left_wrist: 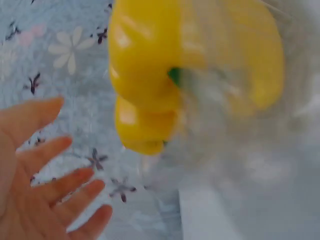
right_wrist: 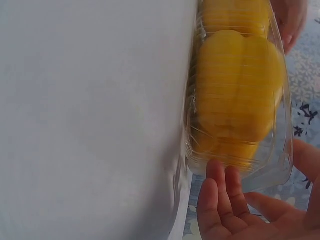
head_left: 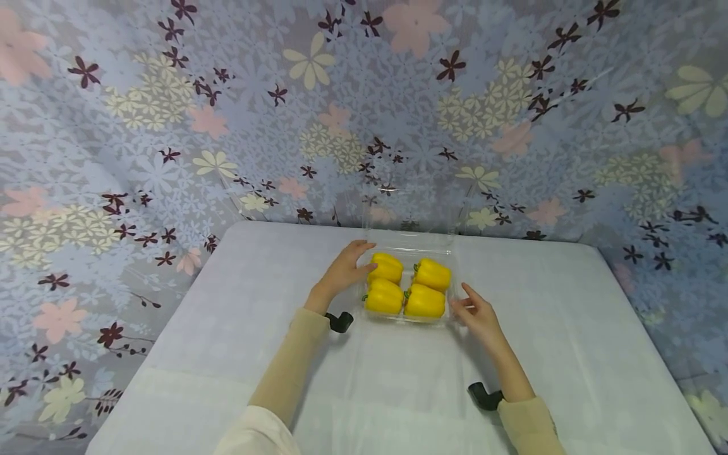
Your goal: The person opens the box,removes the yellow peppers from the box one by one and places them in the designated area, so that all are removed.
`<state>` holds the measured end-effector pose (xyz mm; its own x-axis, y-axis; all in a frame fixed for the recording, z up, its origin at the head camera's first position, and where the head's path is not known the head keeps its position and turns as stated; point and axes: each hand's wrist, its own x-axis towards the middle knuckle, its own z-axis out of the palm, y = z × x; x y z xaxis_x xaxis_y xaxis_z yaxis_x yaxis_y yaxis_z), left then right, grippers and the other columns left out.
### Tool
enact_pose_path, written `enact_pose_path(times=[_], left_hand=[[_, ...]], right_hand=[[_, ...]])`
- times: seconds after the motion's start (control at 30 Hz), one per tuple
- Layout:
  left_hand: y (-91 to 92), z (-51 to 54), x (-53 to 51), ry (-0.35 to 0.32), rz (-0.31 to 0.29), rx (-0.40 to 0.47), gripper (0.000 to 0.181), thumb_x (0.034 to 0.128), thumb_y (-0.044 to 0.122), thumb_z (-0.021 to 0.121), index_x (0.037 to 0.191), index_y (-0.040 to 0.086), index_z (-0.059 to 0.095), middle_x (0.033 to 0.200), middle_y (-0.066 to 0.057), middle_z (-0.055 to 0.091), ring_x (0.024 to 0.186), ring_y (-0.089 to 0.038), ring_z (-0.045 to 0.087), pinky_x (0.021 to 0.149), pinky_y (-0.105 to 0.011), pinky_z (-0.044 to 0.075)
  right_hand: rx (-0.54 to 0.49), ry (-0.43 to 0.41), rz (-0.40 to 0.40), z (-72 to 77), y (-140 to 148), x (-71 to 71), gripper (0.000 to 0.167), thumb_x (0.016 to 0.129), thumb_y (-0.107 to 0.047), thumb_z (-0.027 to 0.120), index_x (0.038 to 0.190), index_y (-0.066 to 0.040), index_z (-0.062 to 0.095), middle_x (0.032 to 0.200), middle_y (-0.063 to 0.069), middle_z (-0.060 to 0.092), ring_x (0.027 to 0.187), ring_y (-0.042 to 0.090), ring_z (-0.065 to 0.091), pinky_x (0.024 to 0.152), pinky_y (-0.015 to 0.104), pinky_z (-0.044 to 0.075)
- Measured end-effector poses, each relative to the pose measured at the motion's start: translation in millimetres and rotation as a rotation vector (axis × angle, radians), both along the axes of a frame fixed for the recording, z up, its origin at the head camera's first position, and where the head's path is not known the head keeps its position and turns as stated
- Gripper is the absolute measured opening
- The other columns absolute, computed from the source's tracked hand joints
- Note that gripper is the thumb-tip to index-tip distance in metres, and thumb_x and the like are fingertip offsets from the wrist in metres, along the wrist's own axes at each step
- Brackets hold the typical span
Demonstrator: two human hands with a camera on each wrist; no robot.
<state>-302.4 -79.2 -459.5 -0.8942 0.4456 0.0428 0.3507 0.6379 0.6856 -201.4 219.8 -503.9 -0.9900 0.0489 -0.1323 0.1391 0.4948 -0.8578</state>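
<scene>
Several yellow bell peppers (head_left: 425,301) with green stems sit in two rows inside a clear plastic clamshell box (head_left: 398,319). Its hinged lid (head_left: 409,241) stands raised at the back. My left hand (head_left: 343,268) is at the box's left side, thumb near the back left pepper. In the left wrist view that hand's fingers are spread and hold nothing. On the opposite side, my right hand (head_left: 478,319) is by the front right corner. Its fingertips (right_wrist: 216,170) touch or nearly touch the clear side wall in the right wrist view, fingers only slightly bent.
A white-covered table (head_left: 256,272) carries the box near its back edge. Behind it hangs a floral cloth (head_left: 256,114). Black wrist-worn pieces (head_left: 341,322) stick out beside both forearms. The left wrist view is partly blurred.
</scene>
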Motion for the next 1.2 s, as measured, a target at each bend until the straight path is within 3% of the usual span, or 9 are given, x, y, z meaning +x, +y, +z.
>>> enact_pose_path(times=[0.13, 0.27, 0.43, 0.63, 0.9, 1.2], left_hand=[[10.6, -1.8, -1.6, -0.009, -0.144, -0.079, 0.056, 0.094, 0.026, 0.06, 0.145, 0.013, 0.041, 0.155, -0.016, 0.028, 0.144, -0.034, 0.026, 0.116, -0.054, 0.028], [15.3, -6.0, -4.1, -0.04, -0.221, -0.126, 0.055, 0.0938, 0.024, 0.06, 0.144, 0.01, 0.042, 0.155, -0.017, 0.029, 0.145, -0.034, 0.025, 0.118, -0.051, 0.025], [10.5, -8.0, -9.1, -0.087, -0.227, -0.14, 0.053, 0.0949, 0.021, 0.058, 0.144, 0.009, 0.042, 0.155, -0.017, 0.03, 0.144, -0.033, 0.026, 0.119, -0.05, 0.024], [1.1, -11.8, -18.2, -0.151, -0.234, -0.15, 0.062, 0.0896, 0.01, 0.064, 0.146, 0.012, 0.039, 0.156, -0.012, 0.029, 0.145, -0.03, 0.025, 0.119, -0.049, 0.022], [5.0, -16.8, -19.6, -0.012, -0.268, -0.229, 0.066, 0.0881, 0.01, 0.067, 0.147, 0.014, 0.037, 0.156, -0.01, 0.031, 0.144, -0.029, 0.029, 0.118, -0.046, 0.027], [7.8, -12.0, -24.5, 0.202, -0.319, -0.415, 0.07, 0.0866, 0.013, 0.069, 0.148, 0.02, 0.036, 0.154, -0.011, 0.033, 0.143, -0.029, 0.032, 0.118, -0.046, 0.027]], right_hand=[[0.017, -0.007, 0.008, -2.8, 1.1, 2.4, 0.069, 0.096, -0.034, 0.054, 0.15, -0.002, 0.025, 0.117, 0.024, 0.057, 0.085, 0.011, 0.061, 0.072, 0.015, 0.047], [0.014, -0.013, 0.012, -4.4, 0.7, 6.2, 0.067, 0.097, -0.031, 0.054, 0.15, -0.002, 0.025, 0.117, 0.025, 0.057, 0.087, 0.014, 0.062, 0.073, 0.016, 0.047], [-0.02, -0.016, 0.015, -5.2, -1.5, 10.0, 0.068, 0.097, -0.032, 0.054, 0.15, -0.002, 0.024, 0.118, 0.025, 0.057, 0.088, 0.015, 0.063, 0.072, 0.017, 0.05], [-0.014, -0.034, 0.021, -6.4, -0.8, 11.6, 0.069, 0.097, -0.032, 0.054, 0.15, -0.002, 0.023, 0.119, 0.026, 0.057, 0.089, 0.015, 0.062, 0.072, 0.018, 0.05], [-0.026, -0.043, 0.013, -5.4, 1.9, 9.7, 0.068, 0.097, -0.031, 0.054, 0.151, -0.005, 0.022, 0.12, 0.024, 0.057, 0.087, 0.013, 0.063, 0.072, 0.017, 0.05], [-0.055, -0.006, 0.027, 0.6, 2.9, 0.7, 0.067, 0.097, -0.027, 0.055, 0.151, -0.004, 0.023, 0.114, 0.023, 0.057, 0.081, 0.005, 0.06, 0.069, 0.016, 0.051]])
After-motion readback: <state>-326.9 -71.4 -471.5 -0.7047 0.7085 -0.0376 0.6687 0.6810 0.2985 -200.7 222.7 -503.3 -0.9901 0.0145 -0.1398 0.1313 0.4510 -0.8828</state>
